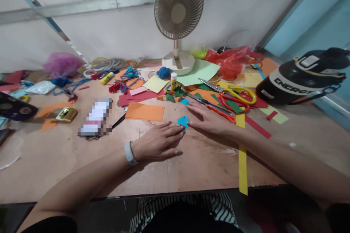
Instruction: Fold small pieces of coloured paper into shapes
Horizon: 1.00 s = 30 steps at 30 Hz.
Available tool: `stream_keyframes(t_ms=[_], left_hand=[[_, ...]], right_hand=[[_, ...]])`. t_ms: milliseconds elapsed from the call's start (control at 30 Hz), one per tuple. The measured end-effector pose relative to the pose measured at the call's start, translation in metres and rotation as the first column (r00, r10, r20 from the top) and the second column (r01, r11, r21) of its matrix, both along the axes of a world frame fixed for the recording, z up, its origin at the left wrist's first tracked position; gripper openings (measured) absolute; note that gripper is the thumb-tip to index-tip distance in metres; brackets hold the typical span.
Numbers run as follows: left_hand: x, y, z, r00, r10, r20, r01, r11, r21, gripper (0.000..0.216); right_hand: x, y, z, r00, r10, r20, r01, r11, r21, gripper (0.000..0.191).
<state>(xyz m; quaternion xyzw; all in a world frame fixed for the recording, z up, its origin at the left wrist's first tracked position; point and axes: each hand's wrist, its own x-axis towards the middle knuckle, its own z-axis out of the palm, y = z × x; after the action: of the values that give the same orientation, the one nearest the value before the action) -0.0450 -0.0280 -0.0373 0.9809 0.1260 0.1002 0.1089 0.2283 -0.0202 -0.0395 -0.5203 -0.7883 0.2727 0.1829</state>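
A small folded piece of blue paper (182, 121) lies flat on the wooden table between my two hands. My left hand (160, 140), palm down with its fingers stretched out, touches the paper's left edge with its fingertips. From the other side my right hand (210, 119) reaches in, its fingers spread, with one fingertip at the paper's right edge. Neither hand grips anything. Just beyond the left hand rests a stack of orange paper (144, 111). A utility knife (210, 106) lies close behind the right hand, beside green and orange paper leaves (175, 94).
Scissors (240, 95), a glue stick (173, 81) and paper scraps lie behind my hands. A fan (179, 11) stands at the back. To the right is a black bottle (295, 78); to the left, a phone (95, 116) and a padlock (67, 114). A yellow strip (243, 167) overhangs the front edge.
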Motion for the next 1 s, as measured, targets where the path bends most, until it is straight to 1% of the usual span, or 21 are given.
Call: stream_keyframes(t_ms=[100,200,367,467,600,733,833,1000], left_hand=[[-0.001,0.0,0.001,1.0,0.017,0.015,-0.017,1.0,0.006,0.055],[0.003,-0.001,0.004,0.999,0.038,0.018,-0.038,0.999,0.002,0.057],[0.02,-0.001,0.011,0.995,0.091,-0.043,-0.089,0.995,0.037,0.068],[0.025,-0.001,0.012,0.993,0.104,-0.049,-0.102,0.994,0.038,0.066],[0.019,-0.002,0.007,0.996,0.091,-0.02,-0.091,0.996,0.006,0.062],[0.014,-0.005,0.002,0.994,0.111,0.014,-0.111,0.994,0.005,0.067],[0.017,-0.006,0.004,0.991,0.132,-0.003,-0.132,0.991,0.021,0.067],[0.021,-0.008,0.01,0.991,0.125,-0.045,-0.122,0.989,0.081,0.062]], right_hand=[[-0.004,0.0,-0.007,0.997,0.017,0.076,-0.022,0.997,0.074,0.064],[-0.006,0.0,-0.006,0.994,0.043,0.103,-0.053,0.994,0.093,0.063],[-0.006,-0.001,-0.001,0.991,0.048,0.125,-0.059,0.995,0.083,0.063],[-0.006,-0.001,-0.003,0.992,0.039,0.116,-0.049,0.995,0.084,0.062],[-0.006,0.001,-0.008,0.996,0.046,0.078,-0.055,0.992,0.114,0.061],[-0.005,0.003,-0.012,0.998,0.043,0.051,-0.049,0.991,0.123,0.062],[-0.005,0.004,-0.012,0.998,0.042,0.055,-0.049,0.991,0.126,0.06],[-0.004,0.003,-0.012,0.998,0.045,0.051,-0.05,0.992,0.114,0.063]])
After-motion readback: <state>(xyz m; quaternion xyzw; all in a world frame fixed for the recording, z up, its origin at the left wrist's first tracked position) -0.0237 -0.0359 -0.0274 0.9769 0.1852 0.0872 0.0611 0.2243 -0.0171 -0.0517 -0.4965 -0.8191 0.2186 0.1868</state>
